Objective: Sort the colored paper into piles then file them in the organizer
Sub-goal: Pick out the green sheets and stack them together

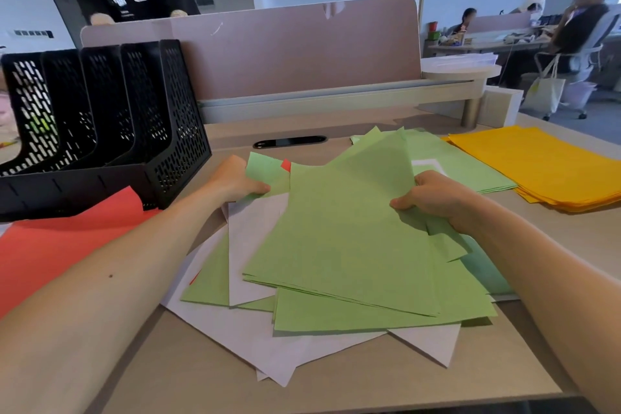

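Sorting step: the right hand (437,202) and the left hand (235,180) each had a closed grip on green sheets (346,228) over the mixed heap (255,339), near on the counter (369,376). The next move probably needed carrying them to the green pile (470,171), far right.

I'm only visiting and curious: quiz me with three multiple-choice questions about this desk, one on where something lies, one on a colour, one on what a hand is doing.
1. Where is the yellow pile on the desk? A. far left B. far right C. nearest edge
2. What colour is the top sheet in the middle? A. blue B. green C. black
3. The right hand is: A. flat on the desk B. out of view C. gripping that sheet
Answers: 1 B, it lies by the right edge; 2 B, pale green shows on top; 3 C, its thumb curls over the sheet.
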Demonstrator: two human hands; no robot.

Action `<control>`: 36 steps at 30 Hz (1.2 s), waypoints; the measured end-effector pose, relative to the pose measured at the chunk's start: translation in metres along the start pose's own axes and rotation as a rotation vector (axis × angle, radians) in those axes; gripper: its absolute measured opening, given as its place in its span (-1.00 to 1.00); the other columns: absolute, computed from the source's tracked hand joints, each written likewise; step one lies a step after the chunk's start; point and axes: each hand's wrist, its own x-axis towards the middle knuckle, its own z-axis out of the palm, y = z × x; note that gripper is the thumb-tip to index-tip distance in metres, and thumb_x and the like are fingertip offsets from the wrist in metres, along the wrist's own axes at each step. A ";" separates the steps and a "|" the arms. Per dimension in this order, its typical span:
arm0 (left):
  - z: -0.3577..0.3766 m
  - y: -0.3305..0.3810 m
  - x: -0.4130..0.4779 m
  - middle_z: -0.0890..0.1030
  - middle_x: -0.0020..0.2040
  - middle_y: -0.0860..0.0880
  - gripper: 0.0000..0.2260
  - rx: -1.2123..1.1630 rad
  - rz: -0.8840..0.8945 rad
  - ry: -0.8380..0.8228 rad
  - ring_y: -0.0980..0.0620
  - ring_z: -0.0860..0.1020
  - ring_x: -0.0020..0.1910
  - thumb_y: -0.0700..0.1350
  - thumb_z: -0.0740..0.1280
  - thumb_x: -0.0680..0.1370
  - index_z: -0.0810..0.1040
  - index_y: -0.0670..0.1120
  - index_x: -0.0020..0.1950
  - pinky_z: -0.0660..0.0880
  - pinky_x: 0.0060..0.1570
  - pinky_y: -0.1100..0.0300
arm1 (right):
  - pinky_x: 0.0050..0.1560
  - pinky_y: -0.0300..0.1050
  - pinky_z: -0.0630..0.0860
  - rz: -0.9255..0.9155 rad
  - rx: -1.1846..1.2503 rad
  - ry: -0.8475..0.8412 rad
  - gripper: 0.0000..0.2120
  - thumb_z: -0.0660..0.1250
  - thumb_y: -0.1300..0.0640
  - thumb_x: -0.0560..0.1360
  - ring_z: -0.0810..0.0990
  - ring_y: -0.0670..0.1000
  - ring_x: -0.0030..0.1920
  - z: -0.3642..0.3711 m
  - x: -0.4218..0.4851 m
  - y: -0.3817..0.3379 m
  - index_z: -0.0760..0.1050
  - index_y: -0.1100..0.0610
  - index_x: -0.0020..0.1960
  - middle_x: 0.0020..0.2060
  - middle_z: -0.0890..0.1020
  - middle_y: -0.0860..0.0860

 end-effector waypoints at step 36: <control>-0.129 0.022 -0.029 0.64 -0.11 -0.13 -0.79 -0.495 0.059 0.175 -0.06 0.60 -0.27 -0.38 0.31 0.49 0.57 -0.14 0.04 0.54 -0.20 0.12 | -0.11 0.02 0.58 0.006 0.031 0.021 -0.88 0.44 0.23 0.46 0.62 0.17 -0.09 -0.001 -0.008 -0.003 0.51 0.22 -0.08 -0.11 0.63 0.17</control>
